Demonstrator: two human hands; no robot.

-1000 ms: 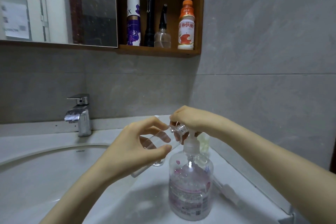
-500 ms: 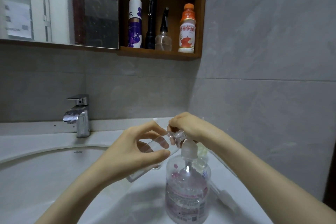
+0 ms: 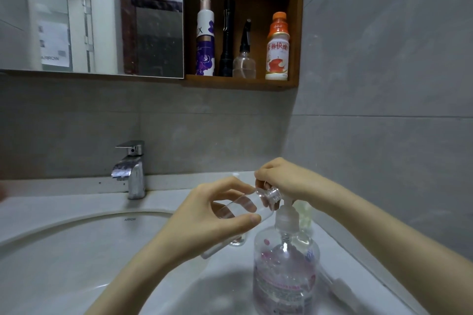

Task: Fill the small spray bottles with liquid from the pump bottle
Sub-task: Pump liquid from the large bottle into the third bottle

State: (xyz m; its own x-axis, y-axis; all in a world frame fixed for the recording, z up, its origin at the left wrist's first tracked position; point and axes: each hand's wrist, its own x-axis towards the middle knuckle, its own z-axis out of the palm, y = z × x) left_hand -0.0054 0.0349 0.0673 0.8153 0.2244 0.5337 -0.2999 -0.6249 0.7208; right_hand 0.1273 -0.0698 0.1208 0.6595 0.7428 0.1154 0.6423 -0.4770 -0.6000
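Pump stem is showing again after the downstroke. Right hand [image 3: 286,179] fingers curled over the pump bottle [image 3: 284,271] head. Left hand [image 3: 212,217] fingers pinch the tilted small spray bottle [image 3: 243,208], mouth at the nozzle's 9 o'clock. It looks near-empty, so more strokes are likely needed.

Readable text, logged by item:

- Sink rim [image 3: 130,219]: "ARROW" in small grey print on the back edge of my basin.
- Paper sheet [image 3: 53,46] seen in the mirror [image 3: 107,7]: "ARROW" along its lower edge, faint. The other marks are too blurred to read.
- Orange-capped bottle [image 3: 277,51] on the shelf [image 3: 240,83]: red Chinese characters, "养快线" legible.
- White-and-purple bottle [image 3: 205,41], same shelf: letters "IX", partly turned away.
- Pump bottle [image 3: 285,276]: label print illegible.
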